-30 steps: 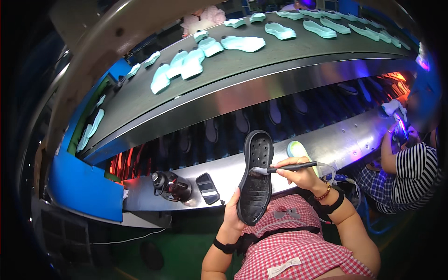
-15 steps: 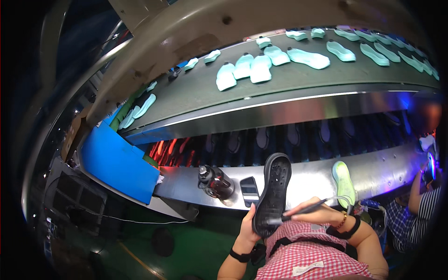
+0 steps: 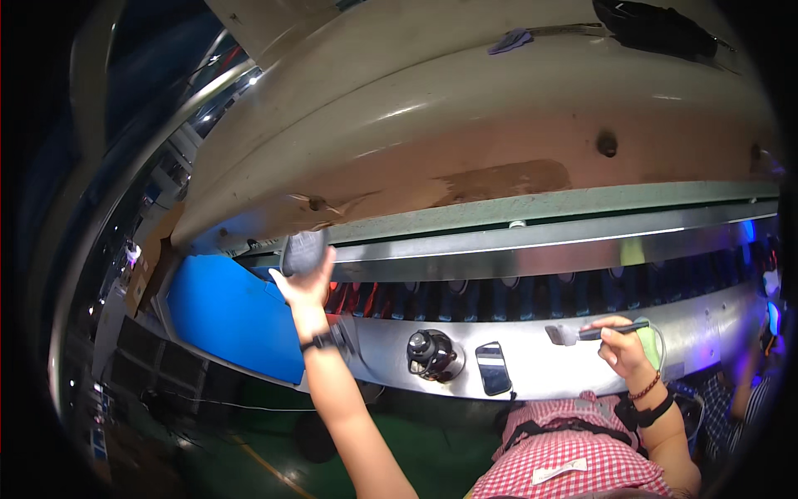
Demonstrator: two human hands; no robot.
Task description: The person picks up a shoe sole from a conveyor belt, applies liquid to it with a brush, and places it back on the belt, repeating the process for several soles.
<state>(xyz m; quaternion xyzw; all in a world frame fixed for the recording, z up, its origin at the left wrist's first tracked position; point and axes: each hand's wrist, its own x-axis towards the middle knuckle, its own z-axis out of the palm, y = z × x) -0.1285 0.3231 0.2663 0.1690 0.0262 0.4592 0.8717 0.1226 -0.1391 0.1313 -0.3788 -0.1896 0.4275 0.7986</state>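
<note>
My left hand (image 3: 307,284) reaches far forward and left, up to the edge of the beige machine hood. Thumb and fingers lie on either side of a dark shoe sole (image 3: 304,252), whose far end is tucked under the hood. A brush (image 3: 563,335) with a black handle, pale bristles and a thin cable or tube is gripped in my right hand (image 3: 625,349), over the metal ledge. Behind that hand lies a light green shoe sole (image 3: 647,339), partly covered by it.
On the metal ledge (image 3: 540,363) stand a dark bottle (image 3: 434,356) and, beside it, a phone (image 3: 493,368). Beyond runs a lower channel (image 3: 482,298) with soles in it, glowing red at left. A blue panel (image 3: 233,320) closes the left end. The hood (image 3: 465,100) overhangs everything.
My left hand has carried the dark sole from in front of me forward and left. My right hand, with the brush, has moved away rightward. The view shifted; the hood hides the upper belt's soles.
</note>
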